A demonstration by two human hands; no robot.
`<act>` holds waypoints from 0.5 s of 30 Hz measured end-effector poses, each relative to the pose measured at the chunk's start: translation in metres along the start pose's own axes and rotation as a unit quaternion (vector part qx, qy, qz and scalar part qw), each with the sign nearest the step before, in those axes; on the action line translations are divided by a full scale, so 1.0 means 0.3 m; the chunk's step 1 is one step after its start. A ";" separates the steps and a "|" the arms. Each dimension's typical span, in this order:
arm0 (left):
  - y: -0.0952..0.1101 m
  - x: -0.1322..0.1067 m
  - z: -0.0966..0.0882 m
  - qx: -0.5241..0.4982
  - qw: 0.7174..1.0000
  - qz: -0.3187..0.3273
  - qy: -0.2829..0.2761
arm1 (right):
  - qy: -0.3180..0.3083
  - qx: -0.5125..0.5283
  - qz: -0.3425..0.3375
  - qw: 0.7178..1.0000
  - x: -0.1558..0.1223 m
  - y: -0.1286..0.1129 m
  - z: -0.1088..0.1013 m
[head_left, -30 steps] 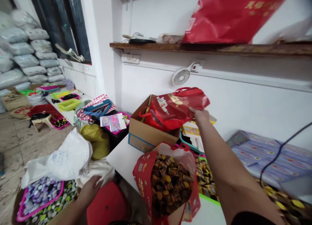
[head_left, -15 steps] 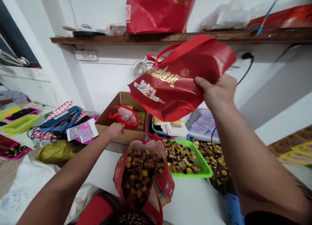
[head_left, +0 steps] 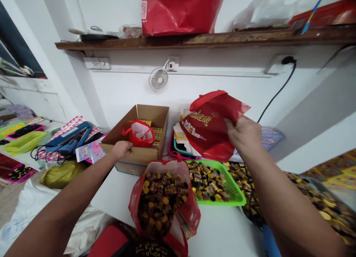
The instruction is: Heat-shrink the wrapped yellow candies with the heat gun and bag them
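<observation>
My right hand [head_left: 241,134] grips a red woven-fabric tote bag [head_left: 208,129] with gold characters, which hangs low over a pile of papers. My left hand [head_left: 121,150] rests on the front edge of a cardboard box [head_left: 136,157], holding nothing. Inside the box lies a small red bag [head_left: 139,135]. Between my arms, a red gift bag [head_left: 164,197] stands open on the white table [head_left: 111,190], full of small bottles with yellow caps. More of these bottles fill a green plastic basket [head_left: 211,184] under the tote.
A wooden shelf [head_left: 172,42] above holds a large red bag [head_left: 178,12]. A small white fan [head_left: 158,79] is clipped to the wall. A black cable [head_left: 278,88] runs down from a socket. To the left lie a blue corded tool [head_left: 69,145] and an olive bag [head_left: 61,174].
My right hand has lowered the red tote from high in the air to just above the papers, and the tote has folded flatter. My left hand stays at the box edge.
</observation>
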State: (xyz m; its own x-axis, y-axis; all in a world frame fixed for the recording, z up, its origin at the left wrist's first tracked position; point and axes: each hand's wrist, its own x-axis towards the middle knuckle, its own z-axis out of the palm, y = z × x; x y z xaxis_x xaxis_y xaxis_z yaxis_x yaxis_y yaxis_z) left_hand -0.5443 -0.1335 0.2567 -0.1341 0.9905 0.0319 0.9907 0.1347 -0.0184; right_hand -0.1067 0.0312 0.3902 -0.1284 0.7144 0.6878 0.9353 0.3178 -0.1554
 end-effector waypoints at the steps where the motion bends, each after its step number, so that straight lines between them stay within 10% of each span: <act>1: -0.032 -0.002 -0.008 -0.006 1.000 -0.007 -0.001 | -0.024 0.013 0.036 0.999 -0.001 0.007 0.013; 9: -0.301 -0.122 -0.031 -0.019 0.998 -0.052 -0.021 | -0.066 0.058 0.158 0.984 -0.056 0.092 0.119; 15: -0.307 -0.171 -0.106 -0.206 0.971 -0.116 -0.026 | 0.010 0.050 -0.071 0.996 -0.139 0.130 0.133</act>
State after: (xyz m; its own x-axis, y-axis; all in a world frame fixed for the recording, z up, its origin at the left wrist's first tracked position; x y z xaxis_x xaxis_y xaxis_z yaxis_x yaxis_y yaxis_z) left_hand -0.6278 -0.1976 0.2887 -0.3451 0.9365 -0.0631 0.8571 0.3418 0.3854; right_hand -0.0780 0.0386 0.3270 -0.2506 0.6457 0.7213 0.8707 0.4760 -0.1235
